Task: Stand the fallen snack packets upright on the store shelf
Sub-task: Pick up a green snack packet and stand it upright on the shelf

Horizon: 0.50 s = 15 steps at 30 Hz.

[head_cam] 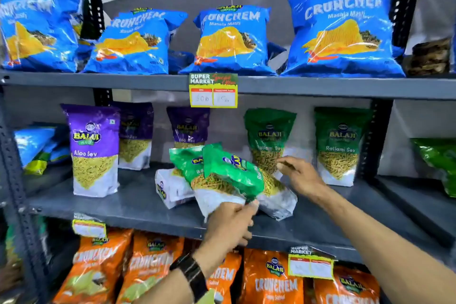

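Several green Ratlami Sev packets lie tumbled in the middle of the grey middle shelf (128,202). My left hand (230,223) grips the white bottom end of one green packet (227,173), which is tilted and lifted off the shelf. Another green packet (183,163) leans behind it on the left. A third fallen packet (278,195) lies to the right. My right hand (299,175) reaches in with fingers apart, touching the area between that packet and an upright green packet (267,136). A white-ended packet (169,189) lies flat at the left of the pile.
Upright purple Aloo Sev packets (95,150) stand on the left, and one more upright green packet (339,145) on the right. Blue Crunchem bags (232,39) fill the shelf above, orange ones (271,279) the shelf below. Price tags (213,91) hang from the shelf edges.
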Available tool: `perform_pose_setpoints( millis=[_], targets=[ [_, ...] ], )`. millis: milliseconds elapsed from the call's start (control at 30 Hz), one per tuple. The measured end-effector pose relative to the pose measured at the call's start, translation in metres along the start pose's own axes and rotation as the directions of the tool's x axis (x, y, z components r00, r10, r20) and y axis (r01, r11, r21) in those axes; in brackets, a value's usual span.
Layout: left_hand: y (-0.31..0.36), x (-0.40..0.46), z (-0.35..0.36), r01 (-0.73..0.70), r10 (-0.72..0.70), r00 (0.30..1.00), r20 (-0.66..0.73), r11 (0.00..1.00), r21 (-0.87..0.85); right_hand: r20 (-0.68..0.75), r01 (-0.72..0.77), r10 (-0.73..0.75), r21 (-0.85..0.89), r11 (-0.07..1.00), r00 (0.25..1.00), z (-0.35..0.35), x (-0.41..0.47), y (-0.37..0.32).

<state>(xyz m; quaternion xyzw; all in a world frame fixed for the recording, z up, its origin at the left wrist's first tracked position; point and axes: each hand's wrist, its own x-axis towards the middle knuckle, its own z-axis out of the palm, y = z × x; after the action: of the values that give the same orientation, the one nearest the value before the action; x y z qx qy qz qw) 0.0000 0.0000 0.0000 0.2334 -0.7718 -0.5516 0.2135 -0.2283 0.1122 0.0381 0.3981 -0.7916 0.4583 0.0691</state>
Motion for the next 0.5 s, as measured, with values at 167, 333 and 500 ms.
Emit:
perform_pose_setpoints(
  millis=[167, 333, 500],
  targets=[
    [-0.009, 0.027, 0.054, 0.171, -0.175, 0.985, 0.009, 0.952, -0.254, 0.260, -0.297, 0.282, 0.021, 0.955, 0.923, 0.017, 0.037, 0.024],
    [-0.031, 0.064, 0.085, 0.125, -0.178, 0.977, -0.121, 0.926, -0.357, 0.447, -0.494, 0.383, 0.161, 0.854, 0.808, 0.019, 0.042, 0.020],
    [-0.012, 0.049, 0.083, 0.140, -0.195, 0.978, -0.079, 0.883, -0.447, 0.430, -0.484, 0.345, 0.271, 0.832, 0.834, 0.010, 0.035, 0.032]
  ],
)
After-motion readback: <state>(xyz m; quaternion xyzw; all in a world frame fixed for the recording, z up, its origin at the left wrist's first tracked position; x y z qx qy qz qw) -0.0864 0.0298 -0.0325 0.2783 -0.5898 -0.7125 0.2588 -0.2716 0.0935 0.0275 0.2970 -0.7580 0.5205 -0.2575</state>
